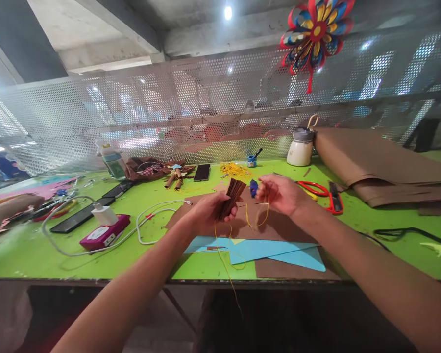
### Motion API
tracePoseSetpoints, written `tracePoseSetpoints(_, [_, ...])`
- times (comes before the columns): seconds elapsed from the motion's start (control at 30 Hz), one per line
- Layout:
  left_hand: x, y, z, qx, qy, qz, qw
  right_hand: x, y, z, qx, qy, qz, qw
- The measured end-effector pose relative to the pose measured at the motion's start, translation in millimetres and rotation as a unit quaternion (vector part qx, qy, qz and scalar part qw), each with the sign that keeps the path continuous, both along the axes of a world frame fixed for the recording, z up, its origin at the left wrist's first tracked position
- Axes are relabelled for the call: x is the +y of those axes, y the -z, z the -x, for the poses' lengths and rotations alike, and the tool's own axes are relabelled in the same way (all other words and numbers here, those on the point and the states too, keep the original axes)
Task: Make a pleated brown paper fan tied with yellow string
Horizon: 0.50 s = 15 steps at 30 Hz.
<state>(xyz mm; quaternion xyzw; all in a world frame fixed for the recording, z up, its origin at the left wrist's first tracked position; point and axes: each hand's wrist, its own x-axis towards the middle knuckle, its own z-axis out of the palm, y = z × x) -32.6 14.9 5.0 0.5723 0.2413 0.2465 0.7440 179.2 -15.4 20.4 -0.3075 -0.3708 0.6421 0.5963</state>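
Observation:
My left hand (210,212) is closed around a pleated stack of brown paper (232,198), held tilted above the table. A thin yellow string (220,252) hangs from below this hand and trails over the table's front edge. To the right, my right hand (277,193) pinches a yellow string (267,213) that loops down between the hands. A small dark blue object (253,188) is beside its fingertips; I cannot tell whether it is held. Under both hands lie brown paper (206,223) and light blue paper strips (275,251).
Orange-handled scissors (334,202) and a box cutter lie right. Folded brown paper (371,162) and a white flask (300,148) stand behind. A purple power strip (105,231) with a white cable sits left. Another person's arm (12,211) reaches in at far left.

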Motion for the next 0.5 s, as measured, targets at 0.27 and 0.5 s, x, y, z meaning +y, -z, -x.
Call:
tracePoseSetpoints(0.27, [-1, 1.3, -1, 0.069, -0.017, -0.032, 0.997, -5, -23.7, -28, -0.053, 0.073, -0.125, 0.988])
tracePoseSetpoints(0.5, [5, 0.7, 2, 0.007, -0.067, -0.022, 0.997, -7, -21.3, -26, -0.124, 0.107, -0.205, 0.965])
